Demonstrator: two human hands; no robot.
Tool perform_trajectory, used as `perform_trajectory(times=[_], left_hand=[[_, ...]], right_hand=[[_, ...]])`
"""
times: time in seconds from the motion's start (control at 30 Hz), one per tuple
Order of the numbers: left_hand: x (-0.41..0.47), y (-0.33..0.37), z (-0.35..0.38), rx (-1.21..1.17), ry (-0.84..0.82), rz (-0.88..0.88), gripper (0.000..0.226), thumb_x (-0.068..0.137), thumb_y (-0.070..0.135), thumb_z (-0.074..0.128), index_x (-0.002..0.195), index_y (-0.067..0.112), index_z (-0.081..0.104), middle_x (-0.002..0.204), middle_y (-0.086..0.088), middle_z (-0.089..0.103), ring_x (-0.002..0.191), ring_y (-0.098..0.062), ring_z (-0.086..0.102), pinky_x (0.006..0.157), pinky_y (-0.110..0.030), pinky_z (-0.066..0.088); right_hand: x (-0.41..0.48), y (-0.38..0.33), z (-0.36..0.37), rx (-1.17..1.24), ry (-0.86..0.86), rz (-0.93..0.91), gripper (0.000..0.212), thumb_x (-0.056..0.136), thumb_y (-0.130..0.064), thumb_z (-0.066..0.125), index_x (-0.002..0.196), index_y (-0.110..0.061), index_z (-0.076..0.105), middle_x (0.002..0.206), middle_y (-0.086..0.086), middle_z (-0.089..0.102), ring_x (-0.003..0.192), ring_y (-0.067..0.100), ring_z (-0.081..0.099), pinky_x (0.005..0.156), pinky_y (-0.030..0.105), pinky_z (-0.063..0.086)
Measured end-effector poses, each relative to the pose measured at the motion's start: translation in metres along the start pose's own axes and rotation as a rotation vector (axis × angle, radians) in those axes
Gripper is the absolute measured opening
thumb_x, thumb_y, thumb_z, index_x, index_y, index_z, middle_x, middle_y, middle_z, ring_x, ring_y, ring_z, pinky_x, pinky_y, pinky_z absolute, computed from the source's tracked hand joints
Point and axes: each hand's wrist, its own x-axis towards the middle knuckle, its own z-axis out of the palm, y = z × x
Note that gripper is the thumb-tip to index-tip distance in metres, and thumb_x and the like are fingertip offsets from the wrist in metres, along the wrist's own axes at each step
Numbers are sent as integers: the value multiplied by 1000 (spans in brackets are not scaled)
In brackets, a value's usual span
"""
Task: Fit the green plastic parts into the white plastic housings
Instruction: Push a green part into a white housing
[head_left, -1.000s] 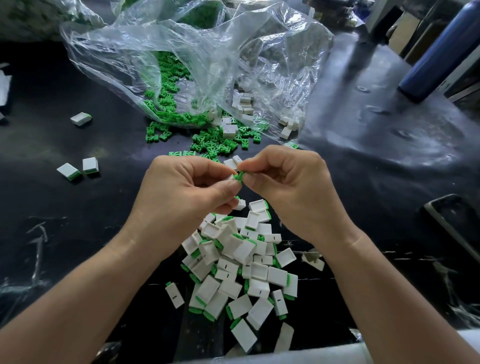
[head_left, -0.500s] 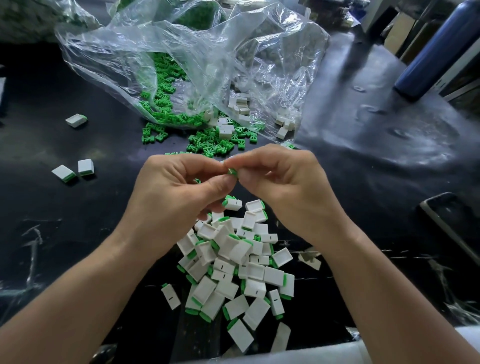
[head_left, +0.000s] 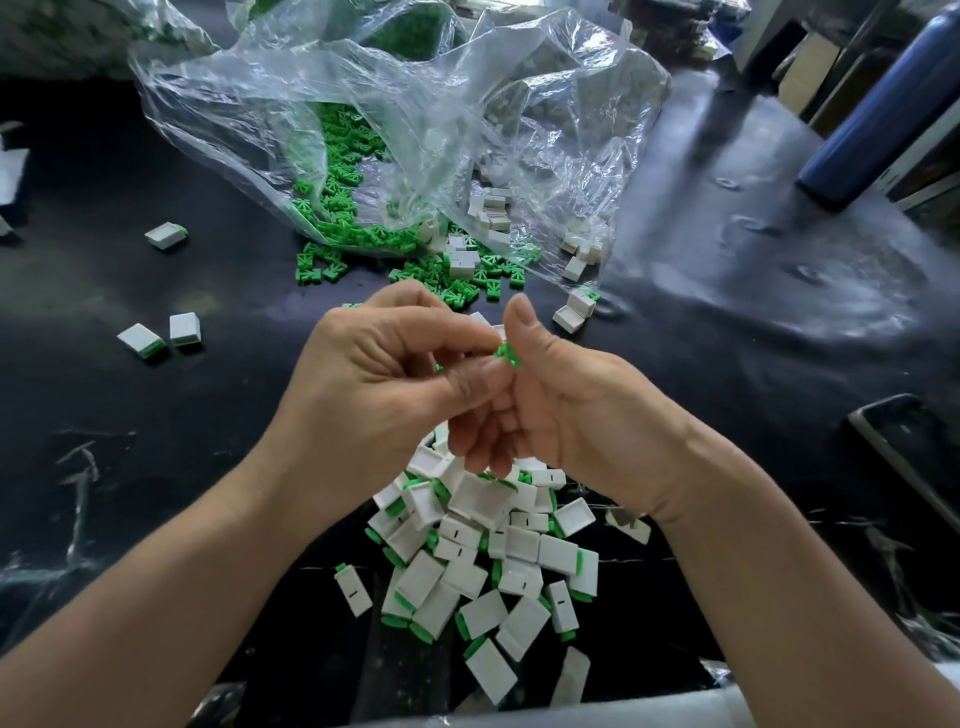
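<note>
A: Where's the green part (head_left: 508, 355)?
B: Centre frame, pinched at the left hand's (head_left: 384, 374) thumb tip, against the right hand (head_left: 571, 405). Its fingers curl; what they hold, I cannot tell.

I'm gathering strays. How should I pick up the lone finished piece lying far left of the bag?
Pinch the finished piece across its two long white sides from above: it lies flat, apart from everything, with green showing only at its right end.
</note>
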Motion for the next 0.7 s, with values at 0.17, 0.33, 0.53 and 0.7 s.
perform_trajectory(times=[0.17, 0.33, 0.53, 0.7], left_hand=[[-1, -3, 0, -76, -58, -5, 10, 66, 10, 74, 75, 7, 73, 76, -10, 53, 53, -34, 62, 50, -39, 55], [0, -3, 0, -54, -47, 33, 11, 68, 7, 68, 78, 7, 73, 76, -21, 50, 57, -42, 62, 52, -48, 56], [-1, -4, 0, -62, -18, 18, 12, 66, 10, 69, 77, 9, 73, 78, -22, 51, 60, -44, 61, 54, -52, 55], [0, -3, 1, -113, -13, 18, 16, 63, 11, 69, 78, 4, 72, 74, -18, 51, 51, -29, 61, 48, -22, 51]], right_hand=[[1, 3, 3, -50, 67, -40, 78, 82, -55, 31, 107, 17, 49, 67, 5, 45, 61, 15, 41, 58, 25, 35], [3, 3, 9, 23, 104, -50, 66, 80, -50, 37, 100, 10, 53, 61, -1, 38, 58, 11, 32, 53, 22, 29], [4, 5, 11, 42, 154, -69, 45, 79, -51, 39, 95, -13, 55, 61, -5, 35, 57, 8, 31, 53, 20, 29], [4, 6, 14, 68, 127, -108, 43, 82, -51, 38, 76, -14, 59, 48, -11, 46, 52, 6, 31, 51, 18, 29]])
